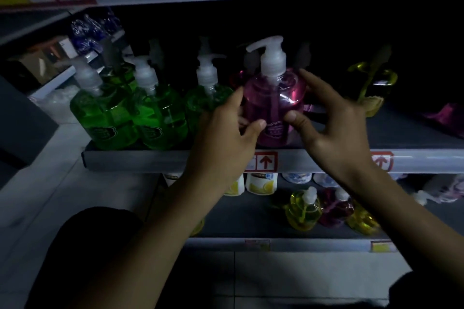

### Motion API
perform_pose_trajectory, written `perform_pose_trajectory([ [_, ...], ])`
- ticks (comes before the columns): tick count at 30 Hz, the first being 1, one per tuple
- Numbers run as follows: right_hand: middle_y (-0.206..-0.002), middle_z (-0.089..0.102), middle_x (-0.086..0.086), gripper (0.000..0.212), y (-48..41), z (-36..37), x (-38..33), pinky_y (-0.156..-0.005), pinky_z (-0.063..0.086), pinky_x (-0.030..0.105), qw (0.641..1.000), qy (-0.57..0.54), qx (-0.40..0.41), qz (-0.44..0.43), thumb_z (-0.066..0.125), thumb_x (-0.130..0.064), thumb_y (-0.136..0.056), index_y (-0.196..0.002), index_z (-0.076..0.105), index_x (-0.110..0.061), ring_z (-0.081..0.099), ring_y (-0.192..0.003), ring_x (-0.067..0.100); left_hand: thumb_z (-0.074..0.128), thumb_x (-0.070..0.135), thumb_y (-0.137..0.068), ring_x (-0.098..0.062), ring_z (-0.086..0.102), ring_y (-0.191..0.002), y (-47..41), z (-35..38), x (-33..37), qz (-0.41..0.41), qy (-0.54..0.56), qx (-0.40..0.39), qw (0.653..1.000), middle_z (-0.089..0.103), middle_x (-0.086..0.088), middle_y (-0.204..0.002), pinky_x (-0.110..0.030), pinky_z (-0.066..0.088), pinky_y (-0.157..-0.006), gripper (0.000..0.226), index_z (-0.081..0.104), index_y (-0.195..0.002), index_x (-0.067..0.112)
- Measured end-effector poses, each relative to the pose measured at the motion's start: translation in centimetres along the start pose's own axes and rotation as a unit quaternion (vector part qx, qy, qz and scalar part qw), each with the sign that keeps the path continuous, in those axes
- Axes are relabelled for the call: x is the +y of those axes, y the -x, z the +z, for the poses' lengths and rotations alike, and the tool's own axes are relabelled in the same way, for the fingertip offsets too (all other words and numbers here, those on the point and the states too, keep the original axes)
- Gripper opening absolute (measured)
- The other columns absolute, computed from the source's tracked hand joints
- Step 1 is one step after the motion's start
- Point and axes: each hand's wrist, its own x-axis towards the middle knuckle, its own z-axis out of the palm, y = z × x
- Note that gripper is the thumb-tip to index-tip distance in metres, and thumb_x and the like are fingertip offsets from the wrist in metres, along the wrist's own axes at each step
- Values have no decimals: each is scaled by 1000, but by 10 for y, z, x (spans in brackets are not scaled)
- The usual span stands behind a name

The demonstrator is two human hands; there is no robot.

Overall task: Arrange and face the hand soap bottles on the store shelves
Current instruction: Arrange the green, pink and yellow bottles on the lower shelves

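Head view: I see both arms stretched to the middle shelf [135, 161]; the left hand [226, 130] curls round the left side of an upright pink soap bottle [273, 98] at the front edge; the right hand [335, 125] pinches its right side, thumb in front. Three green bottles [163, 118] stand just left, the nearest partly behind the left hand; a yellow bottle [372, 85] sits back right.

Middle shelf [135, 161]: three green soap bottles [160, 120] stand in a row along its front edge at the left. The pink soap bottle [273, 98] is just beside them at centre, with a yellow bottle [374, 88] further back right. The lower shelf [251, 217] carries a yellow soap bottle [303, 213] beside a dark red one [335, 211].
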Motion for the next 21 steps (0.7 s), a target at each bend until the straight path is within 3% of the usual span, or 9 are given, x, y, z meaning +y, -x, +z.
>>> perform_pose_trajectory([
  [4, -116, 64, -8, 62, 3, 10, 5, -78, 50, 29, 1000, -9, -16, 25, 61, -39, -91, -146, 40, -22, 57, -101, 21, 63, 30, -89, -16, 62, -96, 0, 11, -6, -24, -90, 1, 996, 65, -2, -107, -36, 57, -81, 69, 27, -149, 24],
  [6, -113, 69, 15, 63, 4, 12, 7, -80, 51, 40, 999, -10, -21, 38, 58, -41, -91, -147, 37, -24, 60, -95, 30, 60, 26, -92, -18, 62, -101, 1, 15, -3, -17, -120, 10, 993, 62, -8, -116, -32, 55, -85, 73, 18, -152, 21],
  [8, -109, 67, 24, 61, 4, 14, 8, -81, 50, 42, 998, -11, -21, 50, 58, -37, -93, -148, 35, -25, 60, -96, 33, 56, 22, -94, -17, 61, -100, 1, 16, 0, -8, -140, 15, 990, 62, -9, -116, -24, 51, -82, 72, 14, -152, 18],
  [11, -103, 68, 23, 59, 3, 15, 10, -75, 46, 40, 998, -19, -22, 50, 58, -29, -95, -149, 33, -28, 60, -85, 29, 53, 15, -95, -14, 61, -89, 0, 16, 4, -10, -153, 4, 988, 62, -8, -111, -19, 48, -71, 71, 12, -152, 16],
  [15, -55, 55, 8, 59, 1, 17, 16, -60, 46, 37, 998, -14, -35, 55, 54, -28, -96, -150, 30, -31, 52, -49, 17, 51, 8, -94, -14, 60, -79, -1, 15, 5, -12, -178, -16, 984, 63, -10, -103, -24, 52, -66, 72, 11, -153, 14],
  [18, -50, 48, 1, 59, -1, 20, 17, -54, 38, 31, 998, -18, -38, 50, 52, -24, -98, -151, 27, -27, 47, -47, 12, 49, 2, -92, -9, 51, -62, -3, 14, 6, -12, -198, -23, 980, 58, -6, -87, -16, 37, -49, 71, 12, -152, 11],
  [21, -60, 56, 10, 60, -4, 24, 16, -56, 39, 32, 997, -26, -44, 52, 52, -21, -98, -151, 26, -25, 49, -51, 14, 48, 1, -92, -9, 48, -61, -6, 15, 7, -22, -207, -25, 978, 57, -8, -91, -16, 31, -46, 71, 12, -152, 11],
])
